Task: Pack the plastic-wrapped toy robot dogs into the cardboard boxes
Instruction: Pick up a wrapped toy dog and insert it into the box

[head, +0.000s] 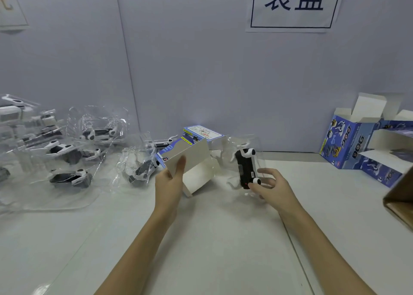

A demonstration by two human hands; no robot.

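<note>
While the left hand (169, 180) holds an open cardboard box (190, 162) by its plain grey flap, thumb on the inner face and fingers behind, the box is tilted with its open mouth towards the right hand (271, 188). That hand's grip is closed on a plastic-wrapped toy robot dog (245, 168), black-bodied with white legs, pinched at its lower end between thumb and fingers and held upright just beside the box's mouth, not yet inside. Both are above the middle of the white surface (212, 250), towards its far edge. Behind the held box, against the far edge, lies a closed blue box (204, 133) with a white label. Along the left edge, more wrapped dogs (69, 151) lie in a loose pile of clear bags, one of them (143, 169) just left of the left hand. At the far right corner, several open blue printed boxes (348, 142) stand with their white flaps up, and a brown carton corner (400, 202) juts in from the right edge.
</note>
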